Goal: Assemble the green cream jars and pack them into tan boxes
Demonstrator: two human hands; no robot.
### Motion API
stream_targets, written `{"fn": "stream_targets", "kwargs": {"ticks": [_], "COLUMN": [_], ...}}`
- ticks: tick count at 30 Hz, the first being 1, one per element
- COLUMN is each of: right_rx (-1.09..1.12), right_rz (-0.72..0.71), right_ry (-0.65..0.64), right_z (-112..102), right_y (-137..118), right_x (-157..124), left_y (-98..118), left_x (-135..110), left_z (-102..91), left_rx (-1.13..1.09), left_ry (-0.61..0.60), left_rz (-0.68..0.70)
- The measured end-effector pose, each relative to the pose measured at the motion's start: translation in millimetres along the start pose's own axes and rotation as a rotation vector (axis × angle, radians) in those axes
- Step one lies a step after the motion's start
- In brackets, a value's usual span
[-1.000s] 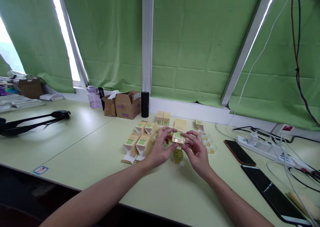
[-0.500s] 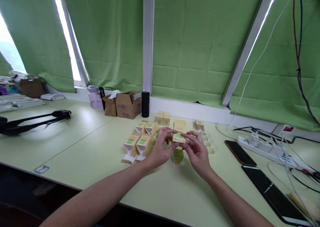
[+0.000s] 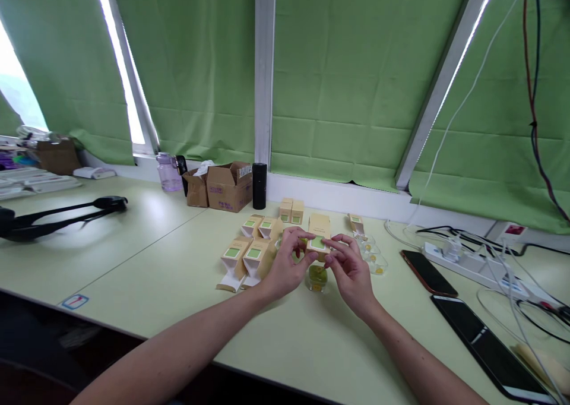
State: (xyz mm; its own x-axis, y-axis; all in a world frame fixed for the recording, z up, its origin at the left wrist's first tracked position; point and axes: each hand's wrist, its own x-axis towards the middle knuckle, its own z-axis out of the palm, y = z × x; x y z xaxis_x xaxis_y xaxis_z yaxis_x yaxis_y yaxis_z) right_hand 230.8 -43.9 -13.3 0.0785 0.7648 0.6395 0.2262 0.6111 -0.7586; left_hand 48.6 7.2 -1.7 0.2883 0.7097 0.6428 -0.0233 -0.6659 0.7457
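Note:
My left hand [image 3: 285, 264] and my right hand [image 3: 351, 269] both pinch a small tan carton with a green label [image 3: 319, 236], held just above the pale green table [image 3: 146, 256]. Right under the carton a small clear jar with green contents [image 3: 316, 277] stands on the table between my hands. Several similar tan cartons [image 3: 249, 258] lie open-ended to the left of my left hand. Two more small cartons [image 3: 291, 210] stand upright behind.
Clear plastic lids [image 3: 374, 261] and another carton [image 3: 355, 222] lie right of my hands. Two phones [image 3: 428, 271] [image 3: 487, 345] and a power strip with cables [image 3: 472, 260] fill the right side. Cardboard boxes [image 3: 227, 186], a black cylinder [image 3: 259, 186] and a bottle [image 3: 162, 171] stand at the back.
My hands have stayed on the carton, raising it very slightly over the jar. Nothing else has moved.

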Motion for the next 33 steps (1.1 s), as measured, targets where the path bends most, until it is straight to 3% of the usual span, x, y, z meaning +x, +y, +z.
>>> {"fn": "stream_targets", "kwargs": {"ticks": [7,16,27,33], "right_rx": [0.091,0.263,0.011,-0.082], "right_rz": [0.070,0.162,-0.020,-0.169], "right_ry": [-0.015,-0.097,-0.098,-0.100], "right_z": [0.5,-1.0,-0.1,4.4], "right_y": [-3.1,-5.4,-2.6,-7.3], "right_x": [1.9,8.1,-1.3,-4.0], "left_y": [3.1,9.9,10.4,5.9], "left_x": [0.2,-1.0,-2.8,-0.4], "left_z": [-1.9,-5.1,-5.1,-6.1], "left_rx": [0.004,0.091,0.196,0.176], "left_ry": [-0.009,-0.034,-0.016,0.048], "left_rz": [-0.002,0.098,0.176,0.126]}}
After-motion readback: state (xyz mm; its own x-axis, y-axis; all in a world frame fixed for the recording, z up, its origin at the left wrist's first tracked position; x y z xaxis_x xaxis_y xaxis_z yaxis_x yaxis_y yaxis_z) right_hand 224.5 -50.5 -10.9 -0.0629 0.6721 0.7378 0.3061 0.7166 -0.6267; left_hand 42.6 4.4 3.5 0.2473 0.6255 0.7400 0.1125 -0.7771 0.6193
